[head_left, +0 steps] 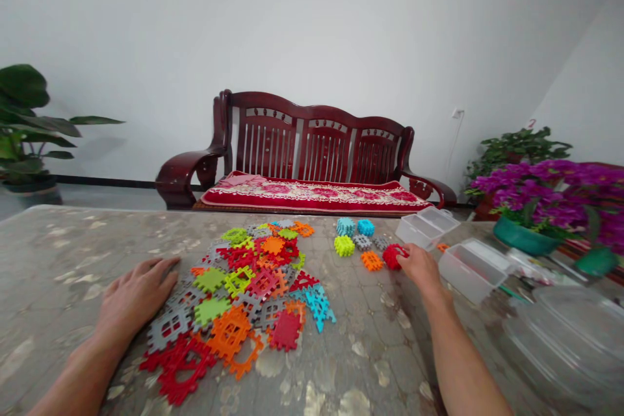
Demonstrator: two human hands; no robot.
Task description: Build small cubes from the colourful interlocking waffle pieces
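Note:
My left hand [136, 292] lies on the table beside a loose pile of flat interlocking plastic tiles, its fingers stretched out and holding nothing. The pile mixes lime tiles [211, 311], orange tiles [230, 331], red tiles [286, 330], grey tiles [168, 327] and a blue triangular tile [318, 305]. To the right, my right hand [420, 266] has its fingertips closed on a red stack of tiles [392, 257] on the table. Near that stack stand an orange stack [372, 261], a lime stack [344, 246], two blue stacks [346, 227] and grey stacks [362, 242].
Clear plastic boxes [470, 270] stand right of my right hand, with round clear lids or containers [570, 331] nearer me. Purple flowers in a green pot [524, 238] are at the right. A wooden bench [322, 143] stands behind the table [361, 364].

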